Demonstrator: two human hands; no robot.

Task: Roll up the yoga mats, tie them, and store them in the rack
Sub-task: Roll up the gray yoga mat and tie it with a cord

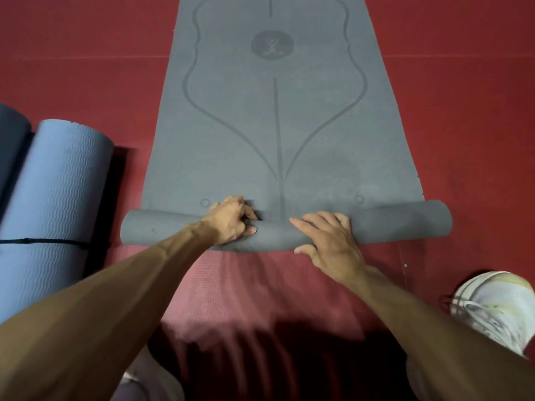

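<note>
A grey yoga mat [275, 117] with curved line markings and a round logo lies flat on the red floor, stretching away from me. Its near end is rolled into a thin tube [405, 224] lying across the view. My left hand [231, 221] grips the roll left of centre, fingers curled over its top and thumb at the front. My right hand [324, 238] rests flat on the roll just right of centre, fingers spread and straight.
A rolled blue mat [58, 204], tied with a black cord [43, 241], lies at the left beside a darker roll [8, 134]. A red mat [260, 279] lies under the grey one near me. My white shoe [495, 308] is at the lower right.
</note>
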